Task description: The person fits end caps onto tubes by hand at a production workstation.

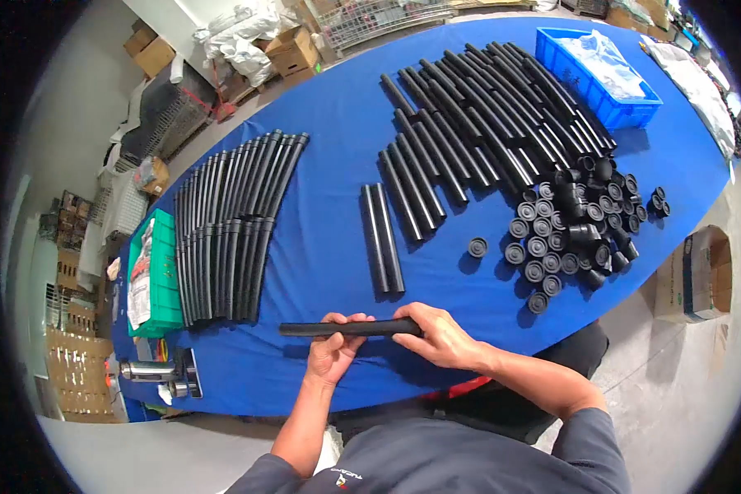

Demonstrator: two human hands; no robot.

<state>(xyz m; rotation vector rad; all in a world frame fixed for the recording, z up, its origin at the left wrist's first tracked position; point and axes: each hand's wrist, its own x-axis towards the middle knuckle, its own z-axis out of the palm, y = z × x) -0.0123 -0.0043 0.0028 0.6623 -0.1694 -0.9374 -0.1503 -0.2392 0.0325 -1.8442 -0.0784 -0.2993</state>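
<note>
Held level in front of me at the table's near edge is a black tube (305, 328). My left hand (335, 350) is closed around its middle, thumb on the near side and fingers over the far side. At the tube's right end my right hand (440, 333) grips it, covering that end, so I cannot see whether a cap sits there. Just beyond my hands lie two loose black tubes (383, 239) side by side. Right of them, black round caps (543, 239) are heaped on the blue cloth.
Many black tubes (469, 107) are spread at the far right, before a blue crate (584, 78) holding white plastic. Rows of tubes with collared ends (230, 222) lie left beside a green crate (158, 280). A metal clamp-like device (160, 375) sits at the left corner. A carton (692, 276) stands on the floor.
</note>
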